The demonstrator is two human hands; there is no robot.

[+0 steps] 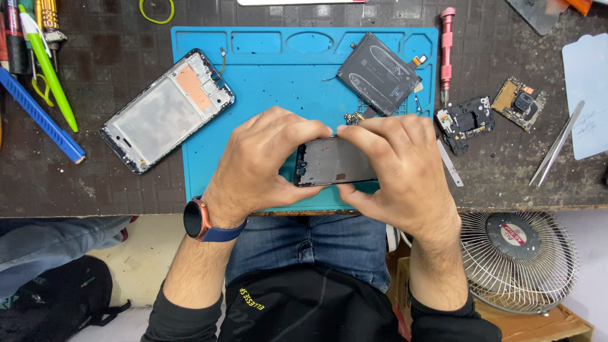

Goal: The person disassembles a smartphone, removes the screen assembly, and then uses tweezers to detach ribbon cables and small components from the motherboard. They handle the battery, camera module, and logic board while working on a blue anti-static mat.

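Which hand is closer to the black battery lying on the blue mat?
Right. The right hand grips the phone frame just below the black battery, fingertips almost under it. The left hand holds the frame's other end, farther left.

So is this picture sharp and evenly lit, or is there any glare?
Head view: sharp throughout, lit evenly from above; soft shadows under both hands, the left hand and right hand; mild sheen on the phone frame and battery; no blur.

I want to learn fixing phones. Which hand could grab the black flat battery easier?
Probably the right hand. The black flat battery lies just above it on the blue mat, while the left hand is farther away. Both hands hold the dark phone frame.
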